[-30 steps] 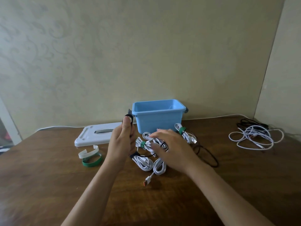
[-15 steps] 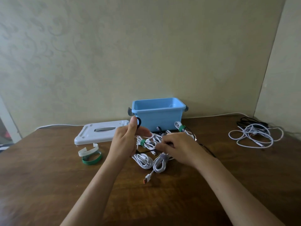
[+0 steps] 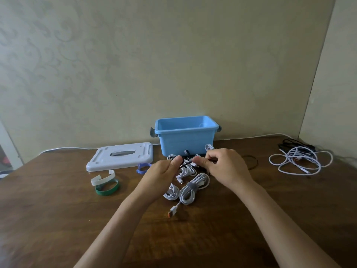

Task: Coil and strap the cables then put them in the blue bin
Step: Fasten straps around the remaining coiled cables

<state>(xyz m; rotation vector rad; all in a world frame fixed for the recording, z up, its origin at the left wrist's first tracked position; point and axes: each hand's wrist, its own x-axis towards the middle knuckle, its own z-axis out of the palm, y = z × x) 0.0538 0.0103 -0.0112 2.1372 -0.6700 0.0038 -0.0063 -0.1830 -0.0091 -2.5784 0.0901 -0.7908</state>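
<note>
Beige patterned wall behind; dark wood table [image 3: 58, 219] below, running into a corner at right.

Blue bin [image 3: 186, 141] upright at table's back edge, against wall, grey latches at both ends. Open top; visible part of the inside looks bare, floor not fully seen. White lid [image 3: 121, 156] flat on table just left of bin, off it.

Left hand [image 3: 164, 176] and right hand [image 3: 225, 168] raised close together in front of bin. Left thumb and fingers curled, pinching a thin black cable [image 3: 182, 165]. Right fingers curled too, pinching the same black strand at its other side; short taut stretch between the two hands. Cannot tell how much of it is coiled.

Under and between hands: heap of coiled white cables [image 3: 185, 172], touching one another, just in front of bin. Nearest, a white coil [image 3: 193, 188] bound by a grey strap, orange-tipped plug [image 3: 172, 213] trailing toward camera. Smaller white coil [image 3: 171, 192] touching its left side.

Loose straps left of heap: white strap [image 3: 102, 178] curled open, green strap [image 3: 107, 188] in a ring just beside it, blue strap [image 3: 143, 167] near lid's corner.

Black loop [image 3: 251, 161] flat on table right of hands. Far right, well apart, uncoiled tangle [image 3: 297, 161] of white and black cables.
</note>
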